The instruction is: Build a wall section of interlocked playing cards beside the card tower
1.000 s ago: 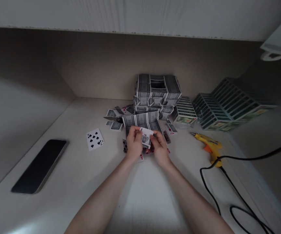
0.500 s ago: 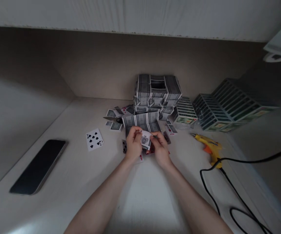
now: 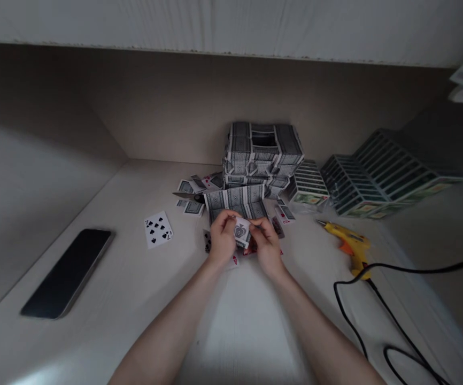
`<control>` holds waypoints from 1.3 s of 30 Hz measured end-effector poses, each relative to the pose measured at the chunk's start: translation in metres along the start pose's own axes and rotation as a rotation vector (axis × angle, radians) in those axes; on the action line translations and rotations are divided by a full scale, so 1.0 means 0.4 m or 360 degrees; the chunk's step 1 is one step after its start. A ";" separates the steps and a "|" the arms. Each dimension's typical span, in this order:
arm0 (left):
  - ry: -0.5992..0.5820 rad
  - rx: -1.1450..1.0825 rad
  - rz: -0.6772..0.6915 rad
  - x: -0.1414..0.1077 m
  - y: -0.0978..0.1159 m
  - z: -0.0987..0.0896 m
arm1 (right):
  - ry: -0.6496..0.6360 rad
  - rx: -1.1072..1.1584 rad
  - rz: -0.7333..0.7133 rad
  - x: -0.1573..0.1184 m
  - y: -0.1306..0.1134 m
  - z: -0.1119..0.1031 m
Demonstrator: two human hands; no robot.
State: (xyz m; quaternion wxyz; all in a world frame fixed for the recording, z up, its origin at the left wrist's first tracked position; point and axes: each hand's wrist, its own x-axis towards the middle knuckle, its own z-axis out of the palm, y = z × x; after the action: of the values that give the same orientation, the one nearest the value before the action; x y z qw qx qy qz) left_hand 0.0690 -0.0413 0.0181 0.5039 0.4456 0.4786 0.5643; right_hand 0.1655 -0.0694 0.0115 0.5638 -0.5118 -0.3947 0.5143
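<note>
Between my two hands is an ace of spades playing card, its face toward me and its lower edge apparently bent. My left hand pinches its left side, and my right hand grips the right side with fingers closed. Just behind them stands a folded piece made of patterned playing cards. Farther back is a box-like structure built from cards, with a rectangular opening in its top. Loose cards, one with a red A, lie partly hidden under my hands.
A seven of spades and a black phone lie at left. Scissors rest on scattered cards. At right are a yellow glue gun with a black cord and wrapped card packs. A shelf edge hangs overhead.
The whole view has shifted slightly, so everything sits a little farther right. Both hands keep their hold on the ace of spades, with hardly any other movement.
</note>
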 end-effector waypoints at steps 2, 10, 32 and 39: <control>0.0008 0.0008 0.0005 -0.001 0.001 -0.001 | -0.0010 0.0002 -0.0012 0.000 0.000 0.000; 0.0007 0.0012 0.0035 0.000 -0.005 -0.002 | -0.0015 -0.0004 -0.0012 -0.005 0.003 0.000; -0.0050 0.0107 0.0086 -0.001 -0.012 -0.003 | 0.0049 0.0007 0.0020 -0.003 -0.009 -0.001; -0.0060 0.0038 0.0097 -0.002 -0.016 -0.002 | -0.0090 0.0329 0.0166 -0.002 -0.005 -0.010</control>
State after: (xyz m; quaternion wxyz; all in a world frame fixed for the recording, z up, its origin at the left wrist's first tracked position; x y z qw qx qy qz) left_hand 0.0691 -0.0419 0.0117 0.4901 0.4765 0.4618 0.5653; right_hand 0.1695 -0.0708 0.0129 0.5745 -0.4561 -0.3282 0.5951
